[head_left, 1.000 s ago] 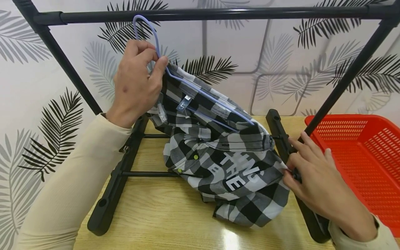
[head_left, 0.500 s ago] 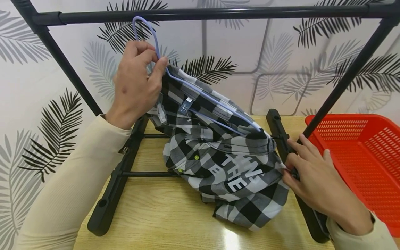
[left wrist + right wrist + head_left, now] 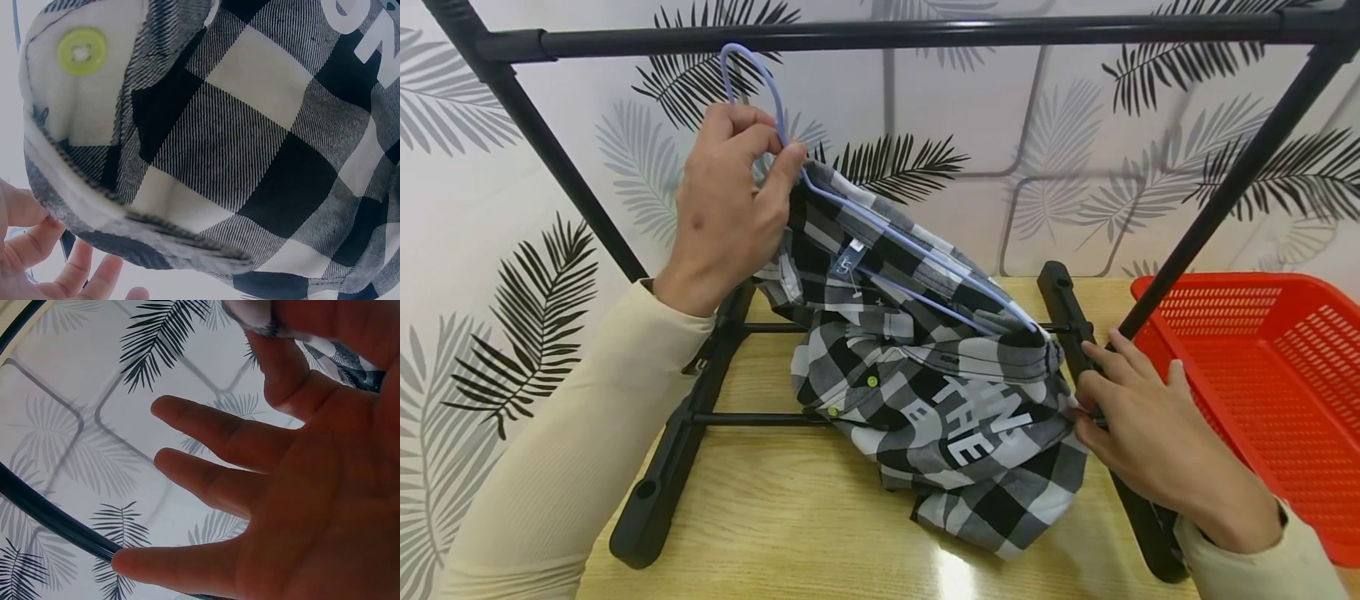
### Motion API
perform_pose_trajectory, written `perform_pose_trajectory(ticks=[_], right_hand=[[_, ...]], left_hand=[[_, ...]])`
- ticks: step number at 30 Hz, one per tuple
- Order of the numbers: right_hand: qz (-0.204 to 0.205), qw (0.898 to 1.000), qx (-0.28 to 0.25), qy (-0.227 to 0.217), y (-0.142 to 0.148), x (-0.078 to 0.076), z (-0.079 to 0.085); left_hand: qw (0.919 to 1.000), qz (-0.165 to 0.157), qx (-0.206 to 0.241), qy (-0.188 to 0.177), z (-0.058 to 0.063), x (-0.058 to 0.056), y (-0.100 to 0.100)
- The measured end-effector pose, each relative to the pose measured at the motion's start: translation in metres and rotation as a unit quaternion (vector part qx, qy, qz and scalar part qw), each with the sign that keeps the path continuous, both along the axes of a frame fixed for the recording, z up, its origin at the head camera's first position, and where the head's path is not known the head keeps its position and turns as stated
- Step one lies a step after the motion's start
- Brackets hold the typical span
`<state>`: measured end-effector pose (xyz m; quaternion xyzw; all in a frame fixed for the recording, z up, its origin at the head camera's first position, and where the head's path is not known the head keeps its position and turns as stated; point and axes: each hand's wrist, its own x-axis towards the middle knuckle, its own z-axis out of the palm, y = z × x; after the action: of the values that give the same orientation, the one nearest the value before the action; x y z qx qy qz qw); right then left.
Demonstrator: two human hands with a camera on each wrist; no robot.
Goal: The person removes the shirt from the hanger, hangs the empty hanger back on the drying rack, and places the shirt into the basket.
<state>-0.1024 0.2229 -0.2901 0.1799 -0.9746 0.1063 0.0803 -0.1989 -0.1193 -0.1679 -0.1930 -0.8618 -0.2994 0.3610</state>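
Note:
My left hand (image 3: 726,200) pinches a light-purple clothes hanger (image 3: 887,225) just below its hook, together with the collar end of a black, grey and white checked shirt (image 3: 970,483). The hook reaches up to just under the black rail. One arm of the hanger slants down to the right inside the shirt, its tip at the shoulder. Between thumb and forefinger my right hand (image 3: 1157,433) pinches the shirt's cloth at the right; its other fingers are spread. In the left wrist view a yellow-green button (image 3: 82,52) shows on the cloth.
A black rack frames the work, with a top rail (image 3: 925,35), slanted posts and foot bars (image 3: 677,467) on a wooden table (image 3: 760,517). A red plastic basket (image 3: 1247,400) stands at the right. Leaf-patterned wallpaper covers the wall behind.
The hanger's lower tip has slid further right into the shirt's shoulder. My right hand has shifted slightly left with the cloth. The left hand and hook have sunk a little.

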Motion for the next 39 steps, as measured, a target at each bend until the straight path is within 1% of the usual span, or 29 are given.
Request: perform_pose_trajectory(ticks=[4, 9, 15, 21, 25, 27, 29, 31, 32, 34, 37, 38, 39], right_hand=[[0.006, 1.000, 0.002, -0.017, -0.001, -0.003, -0.001], [0.009, 1.000, 0.003, -0.025, -0.002, -0.005, -0.002], [0.022, 1.000, -0.002, -0.022, -0.004, -0.011, -0.005], [0.019, 1.000, 0.000, -0.022, -0.005, -0.014, -0.008], [0.018, 1.000, -0.005, -0.010, -0.005, -0.015, -0.007], [0.019, 1.000, -0.013, 0.011, -0.005, -0.013, -0.005], [0.023, 0.998, -0.031, 0.044, -0.005, -0.012, -0.002], [0.030, 0.994, -0.064, 0.083, -0.006, -0.010, 0.002], [0.038, 0.990, -0.086, 0.107, -0.007, -0.009, 0.005], [0.056, 0.978, -0.137, 0.147, -0.009, -0.007, 0.011], [0.078, 0.956, -0.208, 0.192, -0.013, -0.003, 0.021], [0.083, 0.949, -0.227, 0.203, -0.015, -0.002, 0.024], [0.084, 0.945, -0.240, 0.207, -0.016, 0.000, 0.027]], left_hand=[[0.9999, -0.011, -0.002, 0.006, -0.001, 0.002, 0.000], [0.9996, -0.024, -0.004, 0.016, 0.000, 0.004, 0.001], [0.9995, -0.027, 0.002, 0.017, 0.002, 0.007, 0.000], [0.9989, -0.044, 0.001, 0.018, 0.004, 0.009, -0.001], [0.9989, -0.043, 0.001, 0.016, 0.004, 0.011, -0.001], [0.9989, -0.042, -0.001, 0.020, 0.003, 0.011, -0.001], [0.9988, -0.043, -0.005, 0.023, 0.002, 0.011, 0.000], [0.9986, -0.044, -0.012, 0.026, 0.000, 0.011, 0.002], [0.9985, -0.045, -0.014, 0.027, 0.000, 0.011, 0.002], [0.9985, -0.045, -0.016, 0.025, -0.002, 0.011, 0.004], [0.9986, -0.043, -0.019, 0.024, -0.003, 0.011, 0.007], [0.9986, -0.042, -0.022, 0.024, -0.004, 0.011, 0.007], [0.9987, -0.040, -0.023, 0.023, -0.004, 0.011, 0.008]])
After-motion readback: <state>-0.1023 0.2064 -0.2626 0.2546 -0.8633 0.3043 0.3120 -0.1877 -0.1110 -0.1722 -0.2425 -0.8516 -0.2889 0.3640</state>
